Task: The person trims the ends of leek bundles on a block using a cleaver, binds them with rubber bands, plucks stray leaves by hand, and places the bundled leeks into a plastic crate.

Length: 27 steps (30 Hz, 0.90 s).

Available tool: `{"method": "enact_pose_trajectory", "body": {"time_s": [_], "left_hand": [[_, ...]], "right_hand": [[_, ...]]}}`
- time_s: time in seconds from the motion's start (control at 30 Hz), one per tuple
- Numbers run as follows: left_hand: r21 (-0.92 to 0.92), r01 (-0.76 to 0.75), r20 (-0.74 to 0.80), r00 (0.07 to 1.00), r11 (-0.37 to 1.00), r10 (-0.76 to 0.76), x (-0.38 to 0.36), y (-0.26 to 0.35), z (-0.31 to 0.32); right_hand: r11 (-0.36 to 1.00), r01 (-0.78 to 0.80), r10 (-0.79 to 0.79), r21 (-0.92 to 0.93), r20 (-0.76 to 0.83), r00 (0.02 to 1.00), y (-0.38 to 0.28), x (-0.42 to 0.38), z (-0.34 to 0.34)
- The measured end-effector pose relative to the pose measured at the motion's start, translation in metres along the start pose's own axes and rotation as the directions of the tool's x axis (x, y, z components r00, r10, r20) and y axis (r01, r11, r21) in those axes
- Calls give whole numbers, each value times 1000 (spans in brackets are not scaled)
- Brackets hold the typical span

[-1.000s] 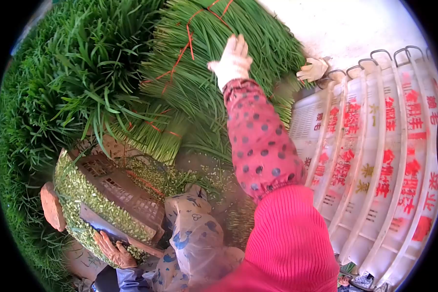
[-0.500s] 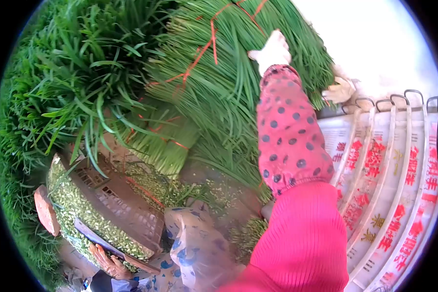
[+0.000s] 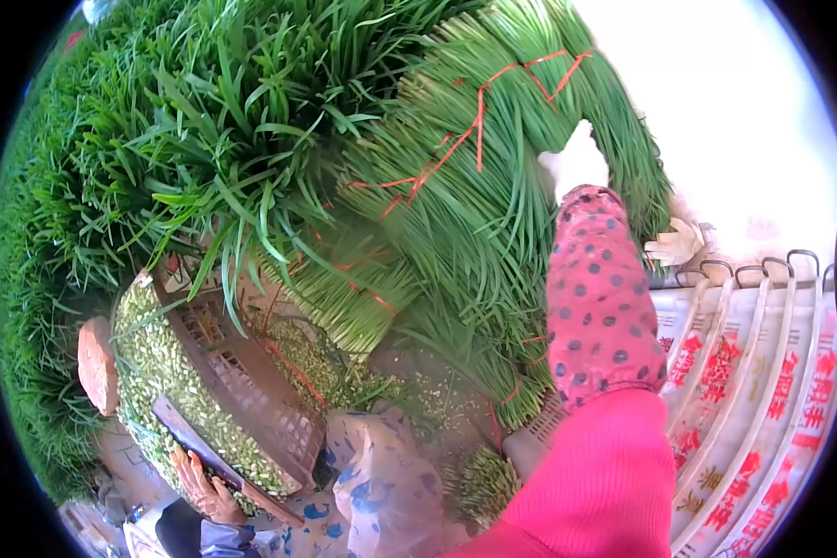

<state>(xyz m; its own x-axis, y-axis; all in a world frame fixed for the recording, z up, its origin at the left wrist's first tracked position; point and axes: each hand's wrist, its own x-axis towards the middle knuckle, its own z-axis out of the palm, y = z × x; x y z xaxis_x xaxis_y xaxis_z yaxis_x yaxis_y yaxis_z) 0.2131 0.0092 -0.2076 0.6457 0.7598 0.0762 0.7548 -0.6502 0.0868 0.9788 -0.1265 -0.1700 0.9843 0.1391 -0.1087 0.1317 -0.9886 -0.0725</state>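
My right hand (image 3: 581, 163), pale in the glare, lies on a large stack of garlic chives (image 3: 474, 167) bound with red ties. Its thumb stands apart on the left and the fingers point away from me; glare washes out their detail. A pink sleeve with dark dots (image 3: 604, 307) covers the forearm. Just right of the stack lies what looks like a pale glove (image 3: 676, 242). A smaller tied bundle (image 3: 353, 307) rests to the left, with another bundle (image 3: 488, 488) low in the middle. My left hand is out of view.
Another person's hand (image 3: 205, 488) is at a long blade (image 3: 195, 442) beside a tipped plastic crate (image 3: 251, 391) and chopped pale stalks (image 3: 158, 353). Loose greens (image 3: 205, 121) fill the left. White curved bars (image 3: 763, 344) cross red-printed sheeting on the right. Patterned plastic (image 3: 381, 484) is below.
The view has shifted, so most things appear farther right and lower. My right hand stays on the chive stack, its thumb still apart. The other person's hand remains by the blade.
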Motion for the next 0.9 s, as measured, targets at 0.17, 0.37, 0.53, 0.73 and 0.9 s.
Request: {"method": "enact_pose_trajectory", "body": {"time_s": [0.17, 0.37, 0.53, 0.73, 0.9], "left_hand": [[41, -9, 19, 1000, 999, 8, -2, -3, 0], [4, -19, 5, 1000, 1000, 19, 0, -2, -3], [14, -4, 25, 1000, 1000, 4, 0, 1, -3], [29, -22, 1, 1000, 999, 22, -4, -11, 5], [5, -7, 26, 1000, 1000, 7, -1, -4, 3]], "right_hand": [[994, 96, -98, -43, -55, 994, 4, -2, -20], [974, 220, -225, -53, -135, 965, 6, -34, -62], [955, 296, -287, 9, -222, 932, 33, -75, -79], [904, 384, -322, 189, -291, 901, 93, -209, -43], [784, 506, -470, 358, -189, 862, 78, -296, 33]]}}
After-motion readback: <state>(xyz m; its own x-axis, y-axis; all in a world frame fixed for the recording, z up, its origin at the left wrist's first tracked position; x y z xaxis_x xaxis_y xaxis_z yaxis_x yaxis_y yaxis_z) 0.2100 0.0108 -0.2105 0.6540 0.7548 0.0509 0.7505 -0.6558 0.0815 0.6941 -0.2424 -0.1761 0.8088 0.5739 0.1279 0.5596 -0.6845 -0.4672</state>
